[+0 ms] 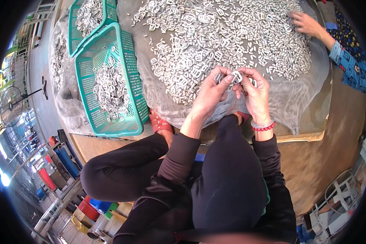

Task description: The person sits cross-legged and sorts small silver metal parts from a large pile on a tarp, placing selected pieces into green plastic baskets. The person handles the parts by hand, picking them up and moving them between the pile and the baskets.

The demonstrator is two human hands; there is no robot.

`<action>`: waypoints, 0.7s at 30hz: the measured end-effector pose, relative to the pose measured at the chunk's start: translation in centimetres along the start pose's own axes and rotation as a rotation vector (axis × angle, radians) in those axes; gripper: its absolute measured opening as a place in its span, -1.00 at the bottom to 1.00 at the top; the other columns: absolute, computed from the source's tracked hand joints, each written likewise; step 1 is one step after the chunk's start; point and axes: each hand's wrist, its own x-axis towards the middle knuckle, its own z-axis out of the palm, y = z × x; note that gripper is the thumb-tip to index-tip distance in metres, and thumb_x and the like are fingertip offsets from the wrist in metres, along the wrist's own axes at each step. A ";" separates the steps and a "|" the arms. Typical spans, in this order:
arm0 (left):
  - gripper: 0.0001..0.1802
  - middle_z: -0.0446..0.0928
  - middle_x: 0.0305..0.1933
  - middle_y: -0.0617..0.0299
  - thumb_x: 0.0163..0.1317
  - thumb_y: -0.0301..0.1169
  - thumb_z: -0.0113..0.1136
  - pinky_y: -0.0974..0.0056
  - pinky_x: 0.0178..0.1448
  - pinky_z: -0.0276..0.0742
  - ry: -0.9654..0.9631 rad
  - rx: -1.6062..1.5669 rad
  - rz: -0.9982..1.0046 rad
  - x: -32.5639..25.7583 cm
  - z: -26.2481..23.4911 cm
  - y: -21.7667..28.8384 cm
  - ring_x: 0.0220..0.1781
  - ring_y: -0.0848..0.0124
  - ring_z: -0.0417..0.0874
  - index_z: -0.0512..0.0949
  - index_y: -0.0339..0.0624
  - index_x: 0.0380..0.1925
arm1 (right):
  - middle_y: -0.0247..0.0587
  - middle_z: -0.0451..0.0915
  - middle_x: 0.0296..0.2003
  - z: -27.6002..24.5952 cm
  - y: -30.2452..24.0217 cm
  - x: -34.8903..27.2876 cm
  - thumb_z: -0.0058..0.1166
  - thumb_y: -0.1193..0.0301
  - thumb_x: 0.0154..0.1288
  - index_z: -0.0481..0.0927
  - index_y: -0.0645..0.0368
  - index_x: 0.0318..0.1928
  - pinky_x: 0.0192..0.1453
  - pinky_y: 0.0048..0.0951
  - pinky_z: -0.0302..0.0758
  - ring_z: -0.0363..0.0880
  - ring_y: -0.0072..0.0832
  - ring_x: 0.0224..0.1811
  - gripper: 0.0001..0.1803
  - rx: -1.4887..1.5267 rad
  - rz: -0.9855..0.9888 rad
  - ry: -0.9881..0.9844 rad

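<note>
Person seated low, knees up in dark trousers, both hands raised together over the near edge of a big heap. Left hand curled, fingers pinching a small grey-white buckle piece from the left side; right hand curled too, thumb and fingertips closed on the same piece from the right. Hands touching at the fingertips, piece held between them just above the heap's near rim. Right wrist carries a pale bangle and a red bead bracelet right below it.

Heap of small grey-white parts, mixed frames and short bars, spread on a clear plastic sheet that sags over the platform edge. From the hands: heap runs 10 to 2 o'clock.

At 9 o'clock, a green plastic basket tilted, part-filled with sorted frame pieces. Second green basket behind it at 10 o'clock, also holding pieces.

At 2 o'clock, another person's hand flat on the far right of the heap, fingers spread among the parts, patterned blue sleeve trailing off right.

Red sandal at 8 o'clock, just beside the basket's near corner.
</note>
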 end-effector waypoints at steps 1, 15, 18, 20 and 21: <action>-0.90 0.35 -0.49 0.46 0.29 -0.38 0.08 0.56 -0.60 -0.03 -0.016 -0.022 -0.009 0.0 -0.2 -0.1 -0.63 0.73 0.09 0.40 -0.12 -0.28 | -0.25 0.54 -0.44 0.1 -0.2 -0.2 0.04 0.50 0.27 0.52 0.32 -0.17 -0.60 -0.64 0.36 0.50 -0.61 -0.54 -0.84 0.055 0.025 0.004; -0.88 0.36 -0.48 0.33 0.24 -0.45 0.10 0.42 -0.49 0.23 0.066 0.297 0.168 -1.5 -0.9 0.3 -0.56 0.55 0.30 0.38 -0.19 -0.31 | -0.27 0.50 -0.21 0.5 -3.2 -0.3 -0.02 0.53 0.28 0.44 0.30 0.03 -0.26 -0.52 0.44 0.47 -0.58 -0.32 -0.70 0.014 0.138 -0.161; -0.84 0.39 -0.37 0.10 0.15 -0.54 0.13 0.20 -0.19 0.37 0.152 0.828 0.475 -1.9 -0.2 1.0 -0.29 0.20 0.46 0.36 -0.27 -0.31 | -0.34 0.51 -0.17 0.4 -3.2 -0.7 0.14 0.47 0.18 0.47 0.24 0.03 -0.21 -0.51 0.41 0.40 -0.63 -0.24 -0.62 -0.356 -0.021 -0.261; -0.85 0.37 -0.34 0.08 0.14 -0.57 0.12 0.20 -0.20 0.37 0.119 0.895 0.553 -2.0 0.4 1.2 -0.29 0.16 0.46 0.36 -0.27 -0.31 | -0.39 0.50 -0.27 0.4 -3.2 -0.9 0.33 0.46 -0.04 0.55 0.21 -0.10 -0.19 -0.61 0.34 0.38 -0.69 -0.35 -0.58 -0.608 -0.124 -0.197; -0.85 0.36 -0.33 0.07 0.14 -0.58 0.11 0.19 -0.20 0.37 0.092 0.930 0.602 -2.0 0.7 1.2 -0.29 0.14 0.46 0.36 -0.27 -0.31 | -0.40 0.49 -0.30 0.4 -3.2 -0.9 0.33 0.47 -0.04 0.56 0.21 -0.14 -0.20 -0.61 0.34 0.37 -0.68 -0.36 -0.62 -0.571 -0.112 -0.154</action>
